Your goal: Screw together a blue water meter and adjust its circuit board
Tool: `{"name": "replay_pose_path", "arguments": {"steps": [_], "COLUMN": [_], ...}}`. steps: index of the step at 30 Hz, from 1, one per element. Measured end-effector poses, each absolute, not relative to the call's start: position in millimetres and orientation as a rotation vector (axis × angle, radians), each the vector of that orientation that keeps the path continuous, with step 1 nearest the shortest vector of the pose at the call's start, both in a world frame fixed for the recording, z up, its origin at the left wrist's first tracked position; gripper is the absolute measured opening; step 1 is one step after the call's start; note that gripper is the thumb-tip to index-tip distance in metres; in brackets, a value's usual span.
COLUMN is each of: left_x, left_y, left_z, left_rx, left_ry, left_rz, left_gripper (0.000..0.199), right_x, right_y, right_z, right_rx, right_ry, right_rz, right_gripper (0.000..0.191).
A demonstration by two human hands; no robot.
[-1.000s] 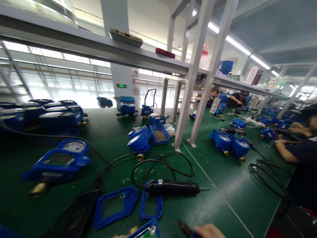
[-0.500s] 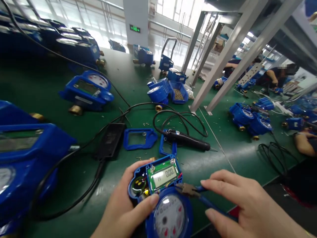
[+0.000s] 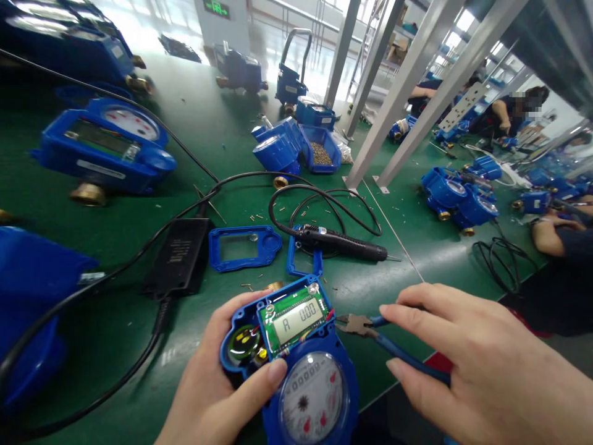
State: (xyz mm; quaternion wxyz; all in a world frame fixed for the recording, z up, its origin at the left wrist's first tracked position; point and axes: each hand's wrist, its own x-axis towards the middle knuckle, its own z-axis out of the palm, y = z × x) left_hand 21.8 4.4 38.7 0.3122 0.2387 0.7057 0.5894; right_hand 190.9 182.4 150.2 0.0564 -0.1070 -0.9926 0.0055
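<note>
My left hand [image 3: 227,364] is wrapped round a blue water meter [image 3: 311,395], its thumb on the casing beside the round dial. The meter's upper housing lies uncovered, showing a green circuit board with a lit display [image 3: 296,321] reading 0.00, and a round yellowish part at its left. Between the thumb and fingers of my right hand [image 3: 467,352] are blue-handled cutting pliers [image 3: 359,324]. Their jaws are at the right edge of the housing, near a red wire; whether they touch it I cannot tell. Beyond the meter lie a blue cover frame [image 3: 244,247] and a black electric screwdriver [image 3: 343,243].
Left of the meter sits a black power adapter [image 3: 178,256] with cables running across the green table [image 3: 194,136]. Other blue meters [image 3: 106,145] stand around. A blue bin [image 3: 319,149] holds small brass screws. Grey metal posts [image 3: 403,99] rise at the right; co-workers [image 3: 563,232] sit beyond.
The view has shifted, so the surroundings sit further left and higher. The pliers' jaws have moved from over the meter's dial side to the housing's right edge. The display shows more clearly.
</note>
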Motion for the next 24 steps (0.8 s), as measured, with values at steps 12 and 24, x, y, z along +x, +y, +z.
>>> {"name": "replay_pose_path", "arguments": {"steps": [12, 24], "left_x": [23.9, 26.3], "left_y": [3.2, -0.1], "left_z": [37.7, 29.0], "left_rx": [0.659, 0.794], "left_ry": [1.846, 1.905], "left_rz": [1.577, 1.563], "left_gripper": [0.056, 0.056], "right_x": [158.1, 102.4], "right_y": [165.4, 147.6], "right_z": [168.0, 193.0], "right_rx": [-0.413, -0.130], "right_ry": [-3.286, -3.677], "right_rz": [0.084, -0.221], "right_gripper": [0.018, 0.024]}}
